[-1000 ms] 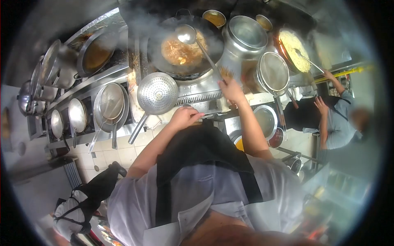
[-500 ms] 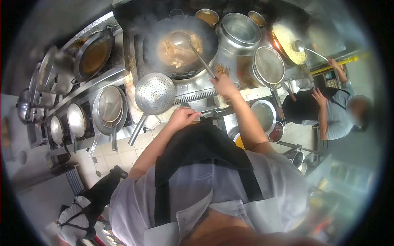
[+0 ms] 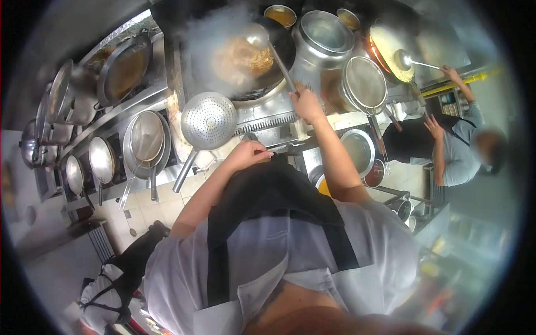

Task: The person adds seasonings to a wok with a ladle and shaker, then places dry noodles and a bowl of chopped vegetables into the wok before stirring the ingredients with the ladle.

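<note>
My right hand [image 3: 306, 106] is wrapped round the handle of a long ladle [image 3: 281, 66]. The ladle's bowl lies at the upper side of a dark wok [image 3: 283, 49], over brown food [image 3: 245, 58] with steam rising from it. My left hand [image 3: 247, 155] is closed at the stove's front edge, just before the black apron. Its fingers are curled, and what they hold, if anything, is too small to tell. A perforated skimmer [image 3: 208, 120] rests left of the wok, its handle toward me.
A metal pot [image 3: 326, 36] and a mesh strainer [image 3: 364, 84] stand right of the wok. At the right, a co-worker [image 3: 458, 139] holds a ladle in a pan [image 3: 385, 47]. Pans [image 3: 103, 160] line the left side; another person [image 3: 109, 287] is at lower left.
The ladle's bowl has moved up and to the right in the wok, and my right hand has shifted slightly right. Thicker steam covers the wok's left side. The co-worker's ladle has moved slightly.
</note>
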A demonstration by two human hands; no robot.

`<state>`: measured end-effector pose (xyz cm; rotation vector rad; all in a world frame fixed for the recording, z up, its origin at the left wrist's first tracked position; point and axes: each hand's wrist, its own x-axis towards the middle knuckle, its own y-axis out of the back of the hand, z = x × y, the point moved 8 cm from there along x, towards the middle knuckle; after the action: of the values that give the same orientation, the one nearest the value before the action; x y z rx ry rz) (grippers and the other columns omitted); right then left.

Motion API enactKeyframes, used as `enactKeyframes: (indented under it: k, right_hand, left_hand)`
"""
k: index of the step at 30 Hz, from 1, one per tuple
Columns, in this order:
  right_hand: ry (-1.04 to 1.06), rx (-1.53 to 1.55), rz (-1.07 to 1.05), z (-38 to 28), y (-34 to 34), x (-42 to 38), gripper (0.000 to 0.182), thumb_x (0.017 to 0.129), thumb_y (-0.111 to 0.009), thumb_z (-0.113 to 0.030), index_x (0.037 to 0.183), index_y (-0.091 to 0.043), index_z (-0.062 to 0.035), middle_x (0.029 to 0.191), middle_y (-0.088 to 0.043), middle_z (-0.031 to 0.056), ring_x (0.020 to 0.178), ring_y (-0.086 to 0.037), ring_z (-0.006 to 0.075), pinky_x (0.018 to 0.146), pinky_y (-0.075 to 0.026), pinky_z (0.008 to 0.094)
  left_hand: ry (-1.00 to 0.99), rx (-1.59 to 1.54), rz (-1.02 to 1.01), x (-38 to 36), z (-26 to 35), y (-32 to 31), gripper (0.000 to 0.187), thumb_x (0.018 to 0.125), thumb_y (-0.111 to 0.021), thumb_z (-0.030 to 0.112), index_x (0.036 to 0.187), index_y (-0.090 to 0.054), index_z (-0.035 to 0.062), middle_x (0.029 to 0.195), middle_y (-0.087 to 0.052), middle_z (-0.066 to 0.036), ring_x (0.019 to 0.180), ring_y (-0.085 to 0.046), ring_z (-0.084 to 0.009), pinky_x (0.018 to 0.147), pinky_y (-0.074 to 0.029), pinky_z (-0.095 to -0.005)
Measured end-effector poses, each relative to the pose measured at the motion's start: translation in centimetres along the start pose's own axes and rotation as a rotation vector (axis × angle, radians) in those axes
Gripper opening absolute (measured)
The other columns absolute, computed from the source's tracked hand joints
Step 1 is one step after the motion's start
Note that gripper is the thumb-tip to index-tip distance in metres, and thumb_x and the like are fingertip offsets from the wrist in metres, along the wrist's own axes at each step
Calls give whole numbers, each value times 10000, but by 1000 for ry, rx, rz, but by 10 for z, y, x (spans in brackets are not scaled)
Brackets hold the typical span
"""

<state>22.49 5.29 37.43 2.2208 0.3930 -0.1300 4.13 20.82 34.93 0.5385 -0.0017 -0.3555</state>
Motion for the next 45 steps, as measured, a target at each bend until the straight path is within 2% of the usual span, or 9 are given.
enactKeyframes:
  k: [7,20,22,24,28,32,34,40,45]
  right_hand:
    - [-80,-40,-125,-16,15,-15,338,958,-583,-267,1182,-601,-15,675,-660,186,492,-636,298,465,-504,412]
    - [-27,233,-213,-11,7,-31,248,986,-566,-244,929,-576,-3,543,-509,38,391,-496,140,376,-385,331]
    - [29,245,-218,12,-6,-13,270,969,-582,-269,1041,-610,-11,550,-532,93,343,-507,219,348,-381,377]
    - [10,144,-286,18,-18,-8,255,979,-573,-248,934,-577,3,549,-525,58,399,-517,157,404,-414,345]
    - [451,-117,146,-2,-5,-6,298,963,-591,-278,1071,-622,-2,646,-622,204,434,-603,292,393,-438,412]
    - [-36,258,-379,5,3,-31,318,958,-589,-256,1150,-610,-3,651,-617,197,414,-579,285,393,-429,410]
    - [-43,281,-408,19,-14,-18,294,959,-586,-228,1147,-606,-3,626,-604,167,397,-563,247,383,-419,389]
    - [199,23,-86,-11,20,-29,321,968,-579,-217,1222,-608,-23,578,-574,96,370,-537,173,360,-413,345]
    - [-8,140,-321,7,5,-38,357,970,-574,-244,1258,-601,-35,579,-583,103,369,-543,204,364,-422,367]
  left_hand:
    - [278,-165,-478,-14,-93,-67,442,992,-550,458,1188,-698,90,1118,-709,-139,1030,-654,-218,923,-480,-345]
    - [396,-148,-359,-52,-212,-101,604,958,-462,635,1227,-691,145,1205,-679,-167,1114,-631,-320,988,-453,-407]
    - [515,-122,-360,-75,-229,-98,530,953,-515,596,1165,-713,152,1158,-698,-134,1050,-649,-330,938,-481,-416]
    - [692,-659,-60,-111,-295,-114,429,971,-537,490,1121,-726,134,1104,-711,-135,973,-671,-309,878,-512,-410]
    - [381,707,-232,-173,-372,-114,326,981,-501,307,999,-698,49,856,-691,-138,742,-674,-238,662,-546,-408]
    - [1235,-865,193,-284,-449,-151,244,992,-541,266,1004,-648,46,732,-605,-70,617,-607,-200,468,-460,-334]
    - [1368,-624,188,-292,-390,-126,293,962,-541,320,963,-661,52,671,-571,-68,474,-531,-190,420,-424,-331]
    - [1283,-780,297,-275,-357,-136,248,973,-535,262,949,-666,54,665,-558,-43,450,-493,-151,418,-403,-300]
    - [722,328,-25,-228,-354,-127,233,865,-569,196,891,-714,16,841,-705,-167,685,-701,-301,619,-560,-402]
